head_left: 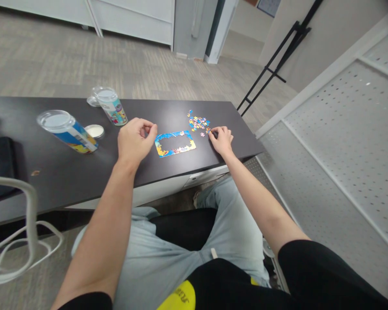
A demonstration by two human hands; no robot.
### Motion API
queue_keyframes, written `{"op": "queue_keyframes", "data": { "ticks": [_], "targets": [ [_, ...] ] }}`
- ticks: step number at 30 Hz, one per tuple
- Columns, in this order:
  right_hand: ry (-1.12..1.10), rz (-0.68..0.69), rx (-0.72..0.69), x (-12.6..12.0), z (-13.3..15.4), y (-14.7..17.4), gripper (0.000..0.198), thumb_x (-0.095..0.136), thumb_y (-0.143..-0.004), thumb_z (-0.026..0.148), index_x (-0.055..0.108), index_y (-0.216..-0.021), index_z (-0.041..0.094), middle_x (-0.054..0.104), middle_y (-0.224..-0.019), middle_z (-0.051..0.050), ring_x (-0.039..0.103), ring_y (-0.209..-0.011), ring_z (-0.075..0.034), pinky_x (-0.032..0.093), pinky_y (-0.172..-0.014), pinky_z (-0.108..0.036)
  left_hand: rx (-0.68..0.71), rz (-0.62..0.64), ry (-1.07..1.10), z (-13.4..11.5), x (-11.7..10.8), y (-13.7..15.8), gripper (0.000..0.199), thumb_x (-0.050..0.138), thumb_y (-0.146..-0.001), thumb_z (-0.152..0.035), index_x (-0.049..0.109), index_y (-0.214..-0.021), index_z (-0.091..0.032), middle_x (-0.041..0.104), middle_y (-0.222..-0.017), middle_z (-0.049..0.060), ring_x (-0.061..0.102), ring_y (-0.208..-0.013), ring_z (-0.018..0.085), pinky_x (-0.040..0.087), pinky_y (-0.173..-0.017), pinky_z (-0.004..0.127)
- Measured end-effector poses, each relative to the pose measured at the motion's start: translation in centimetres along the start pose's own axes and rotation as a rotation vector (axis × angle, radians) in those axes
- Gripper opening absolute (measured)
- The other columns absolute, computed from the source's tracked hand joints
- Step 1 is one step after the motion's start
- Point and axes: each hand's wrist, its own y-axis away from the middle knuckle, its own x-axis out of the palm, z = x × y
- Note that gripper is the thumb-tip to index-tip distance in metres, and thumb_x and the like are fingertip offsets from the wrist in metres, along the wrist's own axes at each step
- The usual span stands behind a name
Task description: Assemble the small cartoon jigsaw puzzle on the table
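"Can we read anything on the left?"
"On the near can (74, 135) and far can (115, 111), both clear-topped cylinders, the printing is too small for us."
"And our left hand (136, 140)?"
"Curled just left of the blue-and-yellow puzzle frame (176, 151), jagged inside, flat on the smooth dark table (67, 176). Whether those fingers grip anything, we cannot tell."
"Farther right?"
"Loose knobbly pieces (199, 123), then our right hand (223, 140), fingers bent at their edge, grip unclear to us."
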Motion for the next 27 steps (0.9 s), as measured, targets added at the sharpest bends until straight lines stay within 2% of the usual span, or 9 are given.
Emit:
{"op": "queue_keyframes", "data": {
  "ticks": [3,5,7,9,12,16,22,27],
  "targets": [
    [-0.080,-0.004,-0.004,-0.1,-0.2,-0.2,0.007,0.083,-0.116,0.034,0.082,-0.117,0.027,0.084,-0.152,-0.019,0.069,-0.153,-0.046,0.044,-0.141,-0.068,0.001,-0.002,0.010,0.1,0.0,0.0,0.020,0.081,-0.106,-0.023,0.074,-0.088,-0.025,0.063,-0.080,0.000,0.057,-0.072,0.021,0.047,-0.082,0.040],
    [-0.156,0.008,-0.015,-0.1,-0.5,-0.4,0.007,0.084,-0.114,0.033,0.080,-0.112,0.028,0.089,-0.138,-0.014,0.077,-0.139,-0.041,0.045,-0.141,-0.066,-0.001,-0.005,0.007,0.0,0.1,-0.1,0.020,0.081,-0.107,-0.023,0.074,-0.088,-0.025,0.064,-0.081,0.000,0.057,-0.073,0.021,0.048,-0.082,0.040],
    [-0.247,0.024,-0.024,0.1,-0.9,-0.6,0.008,0.084,-0.112,0.034,0.078,-0.109,0.030,0.091,-0.123,-0.007,0.082,-0.121,-0.034,0.053,-0.136,-0.059,-0.003,0.000,-0.001,-0.2,0.3,-0.2,0.019,0.082,-0.106,-0.023,0.074,-0.089,-0.025,0.065,-0.082,0.000,0.057,-0.073,0.021,0.047,-0.081,0.040],
    [-0.344,0.026,-0.027,0.3,-1.3,-0.9,0.011,0.082,-0.111,0.039,0.075,-0.108,0.032,0.091,-0.117,-0.004,0.082,-0.110,-0.031,0.062,-0.125,-0.052,-0.003,0.007,-0.003,-0.4,0.6,-0.4,0.018,0.082,-0.106,-0.023,0.075,-0.090,-0.025,0.066,-0.083,0.000,0.057,-0.073,0.021,0.047,-0.081,0.039],
    [-0.471,0.020,-0.036,0.7,-1.9,-1.3,0.019,0.083,-0.107,0.049,0.073,-0.110,0.033,0.090,-0.117,-0.006,0.081,-0.108,-0.030,0.067,-0.110,-0.047,0.000,0.018,0.006,-0.6,1.1,-0.6,0.016,0.082,-0.105,-0.023,0.076,-0.091,-0.025,0.067,-0.083,0.001,0.057,-0.072,0.021,0.045,-0.080,0.039],
    [-0.588,0.059,-0.063,1.0,-2.5,-1.6,0.042,0.087,-0.098,0.069,0.078,-0.118,0.034,0.085,-0.108,-0.005,0.074,-0.095,-0.029,0.069,-0.100,-0.048,0.005,0.037,-0.004,-0.6,1.7,-0.9,0.013,0.082,-0.106,-0.025,0.080,-0.093,-0.025,0.069,-0.084,0.001,0.059,-0.072,0.021,0.045,-0.078,0.039],
    [-0.639,0.119,-0.101,0.6,-2.8,-1.4,0.066,0.088,-0.091,0.094,0.083,-0.120,0.035,0.088,-0.120,-0.009,0.071,-0.097,-0.032,0.070,-0.101,-0.053,-0.020,0.077,-0.023,0.1,1.9,-1.3,0.011,0.081,-0.106,-0.027,0.084,-0.097,-0.024,0.073,-0.088,0.003,0.062,-0.077,0.022,0.047,-0.081,0.039],
    [-0.603,0.165,-0.107,-0.3,-2.5,-0.9,0.062,0.088,-0.093,0.087,0.086,-0.125,0.034,0.091,-0.129,-0.012,0.075,-0.101,-0.035,0.072,-0.109,-0.058,-0.067,0.133,-0.028,1.6,1.7,-1.9,0.006,0.083,-0.104,-0.027,0.087,-0.101,-0.024,0.078,-0.091,0.004,0.064,-0.079,0.022,0.048,-0.081,0.038]
  ]
}}
